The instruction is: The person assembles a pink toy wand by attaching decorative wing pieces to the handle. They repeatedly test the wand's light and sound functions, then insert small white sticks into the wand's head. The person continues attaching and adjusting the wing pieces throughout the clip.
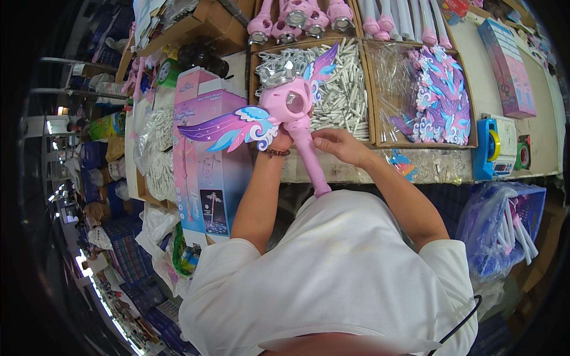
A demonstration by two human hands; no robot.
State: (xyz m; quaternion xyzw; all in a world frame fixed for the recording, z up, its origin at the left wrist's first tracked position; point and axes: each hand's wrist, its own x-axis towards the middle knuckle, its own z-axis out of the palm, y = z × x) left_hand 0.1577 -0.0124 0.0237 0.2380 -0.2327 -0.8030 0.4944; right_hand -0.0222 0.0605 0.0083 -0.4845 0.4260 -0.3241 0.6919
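Note:
A pink toy wand (304,148) leans with its handle end near my white shirt and its head away from me. On its round head (286,98) are a clear faceted crown (278,73) and two purple-and-blue wings, the left wing (231,127) and the right wing (322,70). My left hand (282,141) is closed around the wand just below the head, its fingers mostly hidden behind it. My right hand (339,146) has its fingers bent in against the right side of the handle, the fingertips partly hidden.
Behind the wand, a cardboard tray (347,89) holds many small white sticks. To its right lie winged pieces (439,98) in another tray. Wand heads (300,18) and handles (404,21) fill the far boxes. A printed box (208,154) stands left, a blue tape dispenser (488,148) right.

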